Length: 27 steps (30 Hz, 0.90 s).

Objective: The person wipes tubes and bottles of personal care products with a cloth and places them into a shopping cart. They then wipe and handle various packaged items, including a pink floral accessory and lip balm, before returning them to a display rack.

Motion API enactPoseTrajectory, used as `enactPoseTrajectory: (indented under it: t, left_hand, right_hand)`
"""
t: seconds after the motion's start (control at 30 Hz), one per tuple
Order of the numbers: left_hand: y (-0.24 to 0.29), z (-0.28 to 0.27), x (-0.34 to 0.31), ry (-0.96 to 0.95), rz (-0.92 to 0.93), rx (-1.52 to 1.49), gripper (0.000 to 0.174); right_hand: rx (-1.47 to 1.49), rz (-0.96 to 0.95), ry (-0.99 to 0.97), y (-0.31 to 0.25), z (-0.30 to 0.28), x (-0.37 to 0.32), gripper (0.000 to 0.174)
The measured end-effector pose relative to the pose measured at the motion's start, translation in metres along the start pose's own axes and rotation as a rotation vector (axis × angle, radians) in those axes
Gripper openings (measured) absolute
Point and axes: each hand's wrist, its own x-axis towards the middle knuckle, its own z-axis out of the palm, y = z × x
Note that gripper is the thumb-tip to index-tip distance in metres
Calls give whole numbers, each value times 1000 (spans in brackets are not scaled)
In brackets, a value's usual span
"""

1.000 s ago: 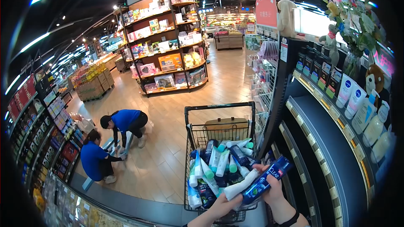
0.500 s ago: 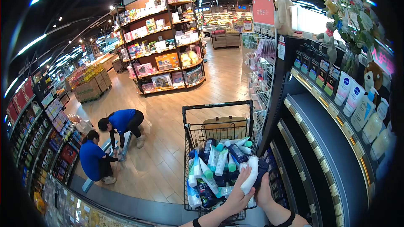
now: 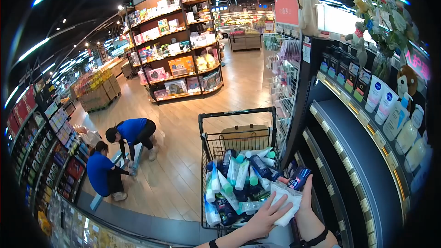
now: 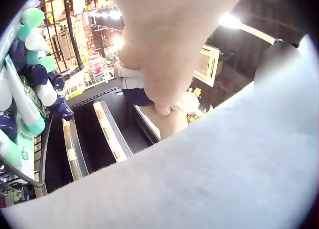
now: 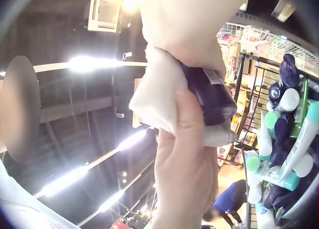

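Note:
My right hand [image 3: 307, 204] grips a dark blue bottle [image 3: 299, 177] over the near right corner of the cart. A white cloth [image 3: 288, 207] lies against the bottle, with my left hand [image 3: 262, 219] holding it there, fingers spread across it. From the right wrist view, the cloth [image 5: 158, 97] wraps one side of the bottle [image 5: 208, 98], and the left thumb presses on it. The left wrist view has the bottle [image 4: 137, 97] partly hidden behind the left hand [image 4: 157, 54]. Tubes and bottles [image 3: 239, 177] fill the cart [image 3: 203, 156].
A dark shelf unit [image 3: 340, 119] stands at the right, with tubes [image 3: 387, 105] and pump bottles along its top ledge. Two people in blue shirts [image 3: 100, 167] crouch on the floor at the left. Product shelves [image 3: 177, 41] stand beyond the cart.
The bottle has turned in my right hand, from lying slanted with its label up. The cloth has moved from its near side onto its body, opening out under my left hand.

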Motion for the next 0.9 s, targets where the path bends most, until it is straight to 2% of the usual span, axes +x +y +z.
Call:
enactPoseTrajectory:
  t: [0.07,0.13,0.17,0.2,0.27,0.33,0.37,0.4,0.47,0.5,0.53,0.6,0.67,0.7,0.73,0.83,0.87,0.9]
  left_hand:
    - [0,0,-2,14,-6,7,72]
    - [3,0,-2,138,-115,-38,76]
    - [2,0,-4,140,-117,-37,76]
    - [1,0,-5,165,-163,-99,77]
    - [-1,-4,-7,193,-212,-158,77]
    - [-1,-17,-7,241,-238,-515,74]
    - [3,-26,-10,166,-330,-662,71]
    - [1,-22,-18,168,-433,-820,68]
    - [-6,-33,-25,27,-681,-1213,64]
    - [-16,-19,-33,117,-620,-1265,62]
    - [-20,-13,-36,121,-620,-1264,62]
    - [-25,-6,-39,108,-702,-1417,64]
    - [-26,2,-37,140,-740,-1444,63]
    - [-27,5,-38,166,-776,-1471,63]
    - [-30,10,-41,169,-779,-1471,63]
    - [-33,13,-47,201,-933,-1554,56]
    - [-37,13,-50,202,-933,-1554,56]
    - [-42,14,-54,182,-977,-1492,54]
  right_hand:
    - [-59,0,17,2,12,-7,98]
    - [-30,49,52,8,18,-10,95]
    - [-78,-11,27,12,20,-12,85]
    - [-80,-8,26,14,24,-14,85]
    - [-134,-194,60,18,30,-14,70]
    - [-182,-190,36,22,-1,-6,65]
    - [-239,-181,-49,18,-4,-8,59]
    - [-296,-171,-136,15,-3,-10,54]
    - [-195,-127,-194,1,20,-20,53]
    - [-250,-165,-266,-3,25,-23,54]
    - [-304,-202,-338,-4,27,-25,54]
    - [-353,-251,-294,-1,26,-26,56]
    - [-505,-490,-310,1,24,-22,50]
    - [-559,-557,-349,0,31,-23,43]
    - [-558,-554,-350,4,31,-23,43]
    - [-940,-635,-428,16,21,-23,45]
    - [-940,-635,-430,20,19,-23,45]
    - [-774,-544,-422,24,20,-23,45]
